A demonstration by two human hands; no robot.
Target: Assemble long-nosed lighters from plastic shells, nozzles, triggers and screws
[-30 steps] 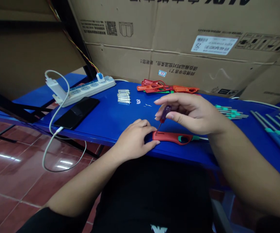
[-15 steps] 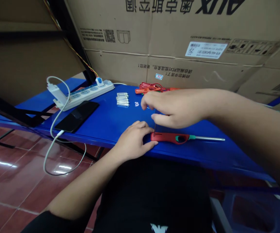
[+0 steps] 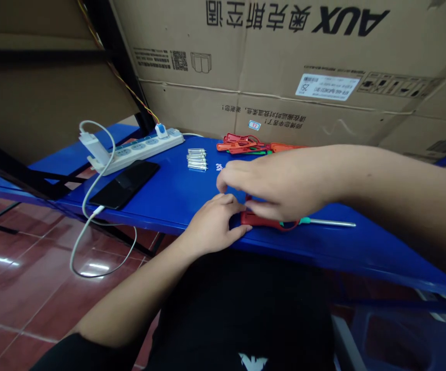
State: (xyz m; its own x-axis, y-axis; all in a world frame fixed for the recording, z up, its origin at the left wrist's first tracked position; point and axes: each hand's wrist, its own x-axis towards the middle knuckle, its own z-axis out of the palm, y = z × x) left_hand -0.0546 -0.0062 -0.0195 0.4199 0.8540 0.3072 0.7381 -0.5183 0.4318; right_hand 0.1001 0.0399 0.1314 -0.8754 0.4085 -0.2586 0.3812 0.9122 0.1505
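A red lighter (image 3: pixel 267 221) with a green collar and a long metal tube lies near the front edge of the blue table. The thumb and fingers of my left hand (image 3: pixel 217 224) pinch its left end. Above it is my right hand (image 3: pixel 277 183), fingers curled, thumb down at the lighter's upper side. A small red part shows by that thumb; how the fingers hold it is hidden. Red and orange casings (image 3: pixel 242 145) with some green parts lie behind my right hand. To the left are a row of small clear-and-metal pieces (image 3: pixel 197 159) and tiny whitish pieces (image 3: pixel 219 167).
A white power strip (image 3: pixel 141 148) with a plugged-in charger (image 3: pixel 93 149) and cable stands at the left. Next to it lies a black phone (image 3: pixel 124 185). A large cardboard box (image 3: pixel 269 67) rises behind the blue table (image 3: pixel 165 198). A black metal frame is at the left.
My right hand has moved down and slightly left, its thumb now over the lighter. The thin rod seen under it earlier is hidden, and a red part shows there. My left hand keeps its place.
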